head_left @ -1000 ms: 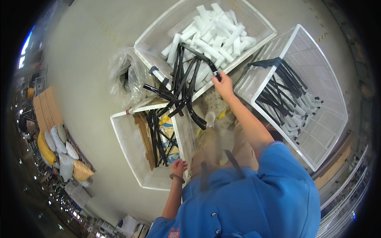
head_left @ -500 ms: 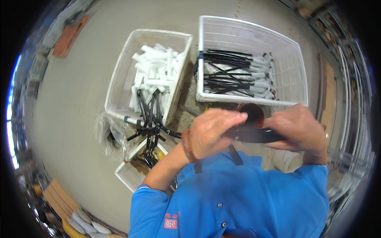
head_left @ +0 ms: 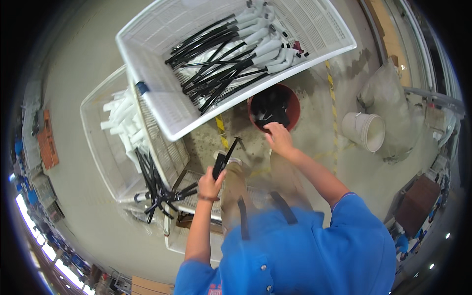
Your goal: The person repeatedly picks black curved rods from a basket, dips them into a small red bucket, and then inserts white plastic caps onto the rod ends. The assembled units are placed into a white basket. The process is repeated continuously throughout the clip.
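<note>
In the head view, the left hand (head_left: 210,185) grips a black bar (head_left: 219,164), off the near left corner of a white crate (head_left: 339,51); the right hand (head_left: 280,139) is at the near rim of a red bucket (head_left: 294,109), and I cannot tell whether it holds anything; black rods (head_left: 223,37) with white sleeves (head_left: 265,48) lie inside the crate.

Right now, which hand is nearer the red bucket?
Right. The right hand is at the near rim of the red bucket; the left hand, gripping a black part, is farther away, leftward.
</note>
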The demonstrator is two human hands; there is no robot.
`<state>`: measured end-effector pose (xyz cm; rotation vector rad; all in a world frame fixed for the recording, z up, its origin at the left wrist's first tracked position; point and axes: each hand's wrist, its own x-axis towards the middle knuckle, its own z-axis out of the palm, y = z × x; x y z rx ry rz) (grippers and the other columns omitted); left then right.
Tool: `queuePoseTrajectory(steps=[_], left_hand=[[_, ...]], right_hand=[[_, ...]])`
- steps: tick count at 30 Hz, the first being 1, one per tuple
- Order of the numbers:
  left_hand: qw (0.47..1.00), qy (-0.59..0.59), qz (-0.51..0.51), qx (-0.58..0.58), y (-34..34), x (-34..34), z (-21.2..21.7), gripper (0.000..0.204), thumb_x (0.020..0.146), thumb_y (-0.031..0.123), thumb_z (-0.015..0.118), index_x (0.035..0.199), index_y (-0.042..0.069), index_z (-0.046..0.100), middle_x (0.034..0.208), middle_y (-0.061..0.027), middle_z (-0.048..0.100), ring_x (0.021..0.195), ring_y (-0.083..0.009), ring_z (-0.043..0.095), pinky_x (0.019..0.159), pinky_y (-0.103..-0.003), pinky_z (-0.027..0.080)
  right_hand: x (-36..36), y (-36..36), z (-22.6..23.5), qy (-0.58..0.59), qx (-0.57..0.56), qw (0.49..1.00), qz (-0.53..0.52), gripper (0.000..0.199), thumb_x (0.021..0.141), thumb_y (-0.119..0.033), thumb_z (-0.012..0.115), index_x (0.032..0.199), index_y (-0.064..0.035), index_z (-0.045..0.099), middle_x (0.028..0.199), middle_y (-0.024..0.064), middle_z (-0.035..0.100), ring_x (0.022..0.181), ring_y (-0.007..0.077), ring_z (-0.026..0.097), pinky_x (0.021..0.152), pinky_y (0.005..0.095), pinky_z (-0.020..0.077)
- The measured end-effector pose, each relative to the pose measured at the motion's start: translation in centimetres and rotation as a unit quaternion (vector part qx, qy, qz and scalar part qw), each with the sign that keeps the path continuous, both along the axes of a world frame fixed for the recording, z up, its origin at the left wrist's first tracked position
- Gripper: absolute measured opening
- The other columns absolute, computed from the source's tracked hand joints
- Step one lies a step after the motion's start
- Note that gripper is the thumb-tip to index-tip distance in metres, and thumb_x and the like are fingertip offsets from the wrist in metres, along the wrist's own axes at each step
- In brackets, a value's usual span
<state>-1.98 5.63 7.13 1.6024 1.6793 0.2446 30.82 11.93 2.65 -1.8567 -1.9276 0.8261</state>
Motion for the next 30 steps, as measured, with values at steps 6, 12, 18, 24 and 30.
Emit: queuePoseTrajectory(steps=[6,12,18,24,30], left_hand=[[0.962,-0.021,0.271,-0.018,-2.7,1.0,-4.6,0.03,0.092,0.033,0.066,0.086,0.005,0.058,0.06,0.0011,0.052,0.049,-0.0134,0.049,0.047,-0.032,0.04],[0.868,-0.117,0.466,0.124,-2.8,-1.2,-6.9,0.032,0.099,0.04,0.053,0.084,0.012,0.048,0.06,0.0034,0.039,0.043,-0.0087,0.033,0.039,-0.024,0.026],[0.714,-0.341,0.607,0.076,-1.8,1.1,-6.0,0.021,0.097,0.022,0.06,0.092,0.004,0.051,0.071,-0.0002,0.049,0.053,-0.01,0.044,0.051,-0.027,0.041],[0.973,0.014,0.185,0.137,-2.2,0.8,-6.8,0.023,0.094,0.02,0.062,0.106,0.001,0.056,0.075,0.0012,0.055,0.059,-0.0068,0.046,0.052,-0.022,0.039],[0.983,0.021,0.17,0.067,2.5,5.4,-4.6,0.028,0.086,0.029,0.074,0.089,0.006,0.058,0.073,-0.0136,0.062,0.063,-0.0307,0.062,0.058,-0.042,0.048]], right_hand=[[11.0,2.1,-26.9,-0.25,-0.213,0.944,-0.042,0.055,0.085,-0.011,0.058,0.138,-0.0086,0.046,0.135,0.0169,0.05,0.118,0.0385,0.053,0.097,0.0461,0.047],[13.9,2.5,-48.8,-0.203,-0.374,0.899,-0.106,0.054,0.094,-0.015,0.048,0.147,-0.0109,0.04,0.156,0.0174,0.029,0.137,0.0414,0.039,0.11,0.0492,0.0387],[16.8,3.7,-51.7,-0.234,-0.328,0.914,0.05,0.057,0.087,-0.018,0.056,0.142,-0.0081,0.047,0.154,0.0206,0.033,0.136,0.0363,0.042,0.11,0.0455,0.0395],[14.3,7.3,-33.4,-0.102,-0.368,0.919,-0.093,0.062,0.077,-0.02,0.06,0.135,-0.0025,0.048,0.123,0.032,0.059,0.116,0.0403,0.059,0.101,0.0443,0.0474],[14.6,2.8,-11.6,0.145,-0.325,0.923,-0.146,0.068,0.081,-0.023,0.074,0.138,0.0011,0.048,0.116,0.0197,0.066,0.101,0.0276,0.066,0.087,0.037,0.0513]])
